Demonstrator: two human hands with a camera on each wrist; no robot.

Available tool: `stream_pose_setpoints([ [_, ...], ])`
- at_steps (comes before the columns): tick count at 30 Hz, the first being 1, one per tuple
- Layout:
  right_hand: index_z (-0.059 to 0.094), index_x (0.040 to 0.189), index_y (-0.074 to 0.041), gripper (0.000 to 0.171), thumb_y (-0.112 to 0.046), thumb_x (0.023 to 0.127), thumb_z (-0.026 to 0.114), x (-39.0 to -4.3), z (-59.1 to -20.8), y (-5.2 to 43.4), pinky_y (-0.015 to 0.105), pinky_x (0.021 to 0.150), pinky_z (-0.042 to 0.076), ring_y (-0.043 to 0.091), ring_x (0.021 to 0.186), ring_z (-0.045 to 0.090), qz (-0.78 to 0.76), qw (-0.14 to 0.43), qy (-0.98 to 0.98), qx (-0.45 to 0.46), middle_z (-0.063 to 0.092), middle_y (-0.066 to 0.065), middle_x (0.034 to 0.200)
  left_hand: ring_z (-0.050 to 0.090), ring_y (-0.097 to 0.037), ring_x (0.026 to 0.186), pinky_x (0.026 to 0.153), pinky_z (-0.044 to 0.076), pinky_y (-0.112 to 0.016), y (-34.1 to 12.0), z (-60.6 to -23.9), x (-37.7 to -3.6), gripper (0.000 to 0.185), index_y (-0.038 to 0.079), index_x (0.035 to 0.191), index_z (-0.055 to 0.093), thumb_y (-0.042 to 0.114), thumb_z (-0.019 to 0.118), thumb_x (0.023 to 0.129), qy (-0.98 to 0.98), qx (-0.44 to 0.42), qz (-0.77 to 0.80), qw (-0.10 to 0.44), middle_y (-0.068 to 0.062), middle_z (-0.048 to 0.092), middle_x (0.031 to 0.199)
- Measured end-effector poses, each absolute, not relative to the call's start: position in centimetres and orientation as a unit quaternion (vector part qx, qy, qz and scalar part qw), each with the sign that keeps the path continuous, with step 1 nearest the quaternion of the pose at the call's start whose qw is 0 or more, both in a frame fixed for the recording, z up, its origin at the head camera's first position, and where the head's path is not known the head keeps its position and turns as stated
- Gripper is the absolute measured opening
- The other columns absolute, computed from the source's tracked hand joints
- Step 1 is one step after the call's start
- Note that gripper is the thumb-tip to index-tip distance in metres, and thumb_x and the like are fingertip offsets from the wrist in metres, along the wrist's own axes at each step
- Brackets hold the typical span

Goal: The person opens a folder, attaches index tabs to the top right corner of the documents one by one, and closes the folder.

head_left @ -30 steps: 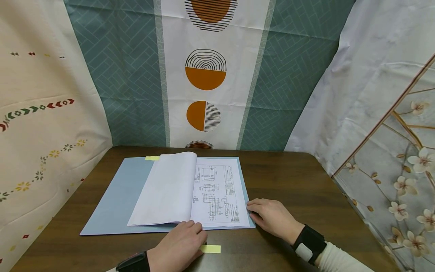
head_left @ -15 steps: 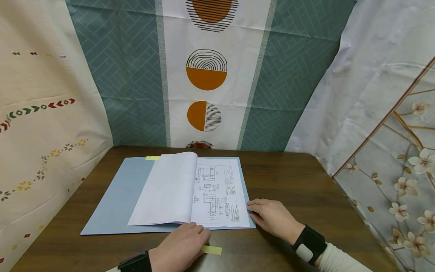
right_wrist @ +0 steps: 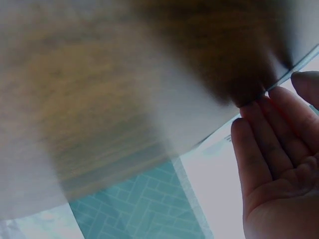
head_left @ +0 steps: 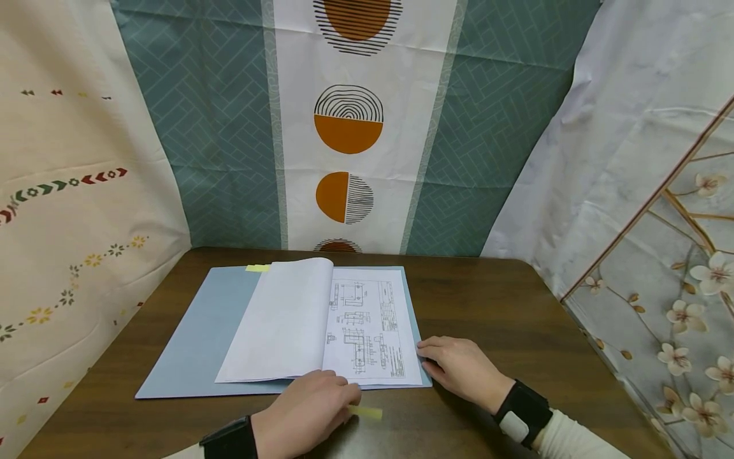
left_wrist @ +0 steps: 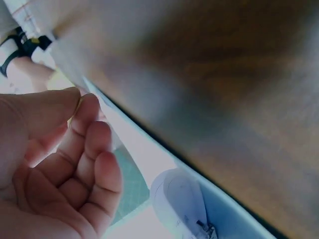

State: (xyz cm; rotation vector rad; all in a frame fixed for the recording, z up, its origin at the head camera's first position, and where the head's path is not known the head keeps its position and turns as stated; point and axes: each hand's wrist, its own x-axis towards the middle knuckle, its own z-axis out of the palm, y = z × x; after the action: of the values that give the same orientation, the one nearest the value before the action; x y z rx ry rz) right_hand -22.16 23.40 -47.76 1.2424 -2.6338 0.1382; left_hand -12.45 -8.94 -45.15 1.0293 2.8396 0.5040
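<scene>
A light blue folder (head_left: 189, 344) lies open on the table, holding white sheets. The turned-over left pages (head_left: 281, 319) are blank, and the right sheet (head_left: 373, 363) carries technical drawings. My left hand (head_left: 312, 408) is at the folder's front edge, pinching a yellow sticky strip (head_left: 368, 413) between thumb and index finger. In the left wrist view the left hand (left_wrist: 65, 154) has its other fingers curled loosely. My right hand (head_left: 461, 366) rests at the folder's right edge. In the right wrist view the right hand's fingers (right_wrist: 276, 144) are fairly straight and touch that edge.
Another yellow sticky strip (head_left: 257, 268) sticks out at the top of the pages. The brown wooden table (head_left: 487, 299) extends to the right of the folder. Patterned cloths hang behind (head_left: 229, 127) and on both sides.
My left hand has shifted slightly right and up toward the pages with the yellow sticky strip, which now tilts. The right hand and the folder have stayed put.
</scene>
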Motion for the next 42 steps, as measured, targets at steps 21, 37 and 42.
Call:
stream_pose_setpoints([
  [21, 0.084, 0.122, -0.012, 0.031, -0.019, 0.093, 0.092, -23.1, -46.2, 22.0, 0.040, 0.095, 0.063, 0.018, 0.111, 0.077, 0.068, 0.149, -0.893, 0.419, 0.080, 0.001, 0.122, 0.062, -0.012, 0.081, 0.075, 0.053, -0.034, -9.1, -42.0, -16.7, 0.018, 0.017, 0.114, 0.068, 0.014, 0.081, 0.102, 0.925, 0.206, 0.318, -0.023, 0.006, 0.075, 0.097],
  [37, 0.084, 0.122, -0.016, 0.039, -0.019, 0.086, 0.098, -22.4, -43.7, 15.7, 0.035, 0.092, 0.063, 0.013, 0.105, 0.079, 0.116, 0.210, -0.844, 0.480, 0.082, -0.003, 0.117, 0.060, -0.015, 0.081, 0.070, 0.049, -0.033, -9.2, -42.0, -18.6, 0.011, 0.019, 0.116, 0.075, 0.013, 0.074, 0.107, 0.905, 0.184, 0.384, 0.007, 0.010, 0.067, 0.088],
  [42, 0.084, 0.120, -0.017, 0.039, -0.017, 0.083, 0.100, -22.5, -43.8, 15.3, 0.033, 0.089, 0.064, 0.012, 0.099, 0.080, 0.121, 0.234, -0.833, 0.486, 0.083, -0.005, 0.111, 0.059, -0.015, 0.080, 0.069, 0.049, -0.032, -9.3, -41.9, -18.6, 0.011, 0.018, 0.115, 0.075, 0.013, 0.074, 0.107, 0.903, 0.182, 0.389, 0.007, 0.008, 0.067, 0.087],
])
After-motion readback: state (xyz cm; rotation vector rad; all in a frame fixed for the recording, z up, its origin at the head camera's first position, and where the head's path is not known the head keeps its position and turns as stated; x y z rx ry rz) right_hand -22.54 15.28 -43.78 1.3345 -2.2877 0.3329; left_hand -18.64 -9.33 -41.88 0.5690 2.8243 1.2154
